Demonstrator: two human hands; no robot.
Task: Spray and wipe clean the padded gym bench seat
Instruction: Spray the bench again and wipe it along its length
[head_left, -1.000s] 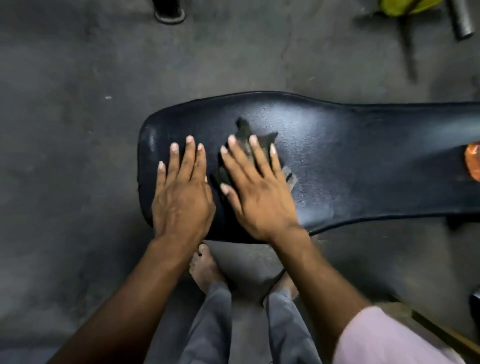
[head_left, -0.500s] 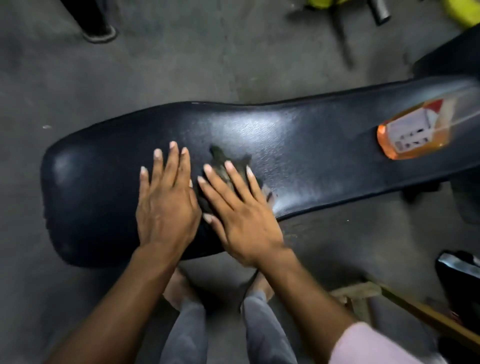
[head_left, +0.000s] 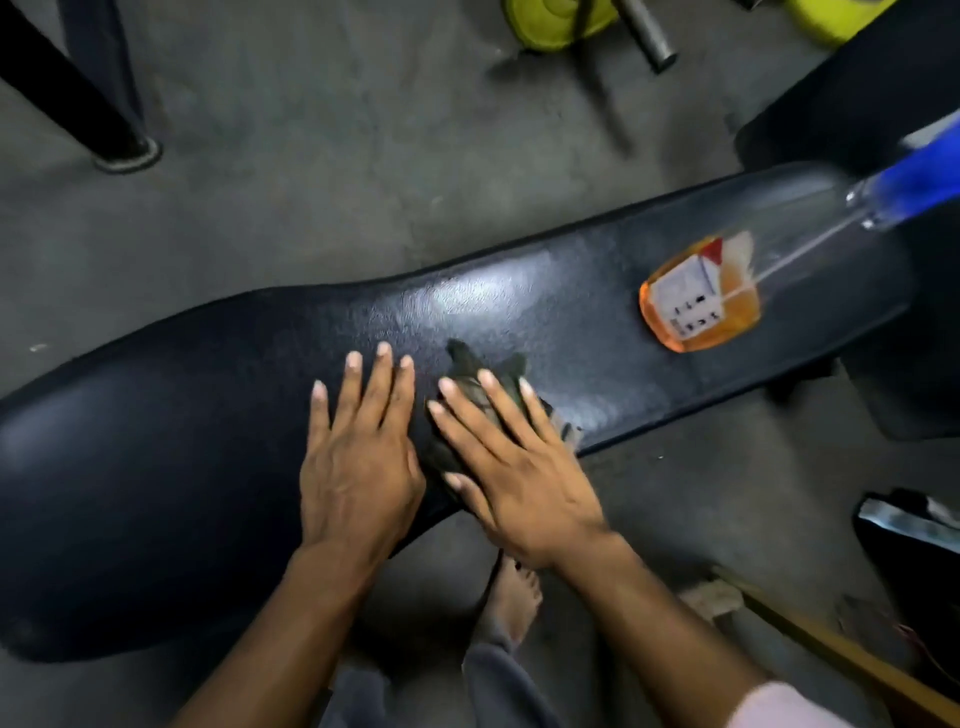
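The black padded bench seat (head_left: 156, 467) runs from lower left to upper right across the view. My left hand (head_left: 358, 457) lies flat on the pad, fingers apart, holding nothing. Just to its right, my right hand (head_left: 514, 467) presses a dark cloth (head_left: 467, 364) flat against the seat near its front edge; the cloth pokes out past the fingertips. A spray bottle (head_left: 701, 296) with orange liquid, a white label and a blue nozzle stands on the narrow right part of the seat, apart from both hands.
Grey concrete floor (head_left: 337, 182) surrounds the bench. A black frame leg (head_left: 119, 145) stands at upper left. Yellow weight plates (head_left: 545, 21) and a metal bar (head_left: 644, 36) lie at the top. My bare foot (head_left: 511, 597) is under the seat's front edge. Dark equipment (head_left: 914, 561) sits at right.
Both hands and the cloth have slid along the seat toward its narrow right end. The view has followed, bringing the spray bottle fully into sight.
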